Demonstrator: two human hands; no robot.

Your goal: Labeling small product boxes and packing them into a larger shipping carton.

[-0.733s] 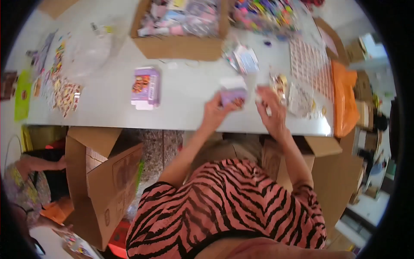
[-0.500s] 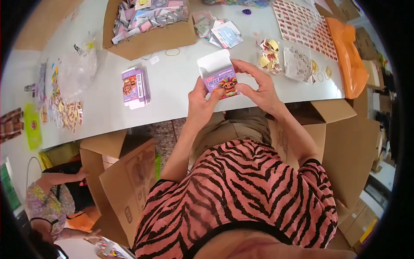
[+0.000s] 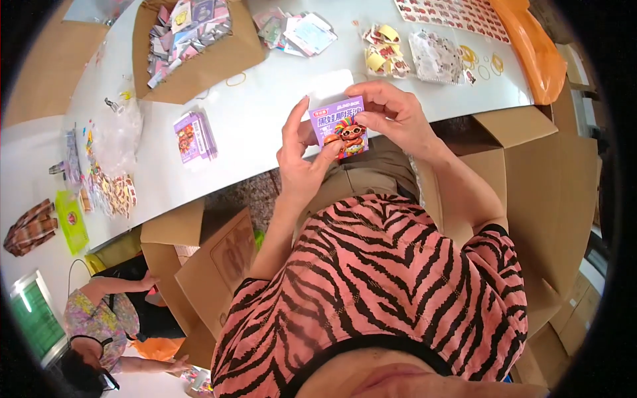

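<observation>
Between my two hands is a small purple carton (image 3: pixel 342 126) with a colourful cartoon figure on its front. Its white top flap (image 3: pixel 332 84) stands raised at the far side, pale against the table. My left hand (image 3: pixel 304 149) grips the lower left, thumb across the front and forefinger up along the side. At the upper right corner, my right hand (image 3: pixel 395 119) pinches the carton between thumb and curled fingers. The carton's inside is hidden. To the left, flattened purple cartons (image 3: pixel 194 137) lie in a small stack on the white table (image 3: pixel 232 159).
A cardboard box (image 3: pixel 225 63) full of small packets stands at the far left. Beyond my hands lie loose cards (image 3: pixel 308 33), yellow-and-red strips (image 3: pixel 385 53), a clear bag (image 3: pixel 436 58) and a sticker sheet (image 3: pixel 458 16). Another person (image 3: pixel 99 305) sits at lower left beside open cartons.
The carton's front has come upright towards me, and the raised flap is tilted further back. My right fingers have moved onto its top corner; the whole view has shifted.
</observation>
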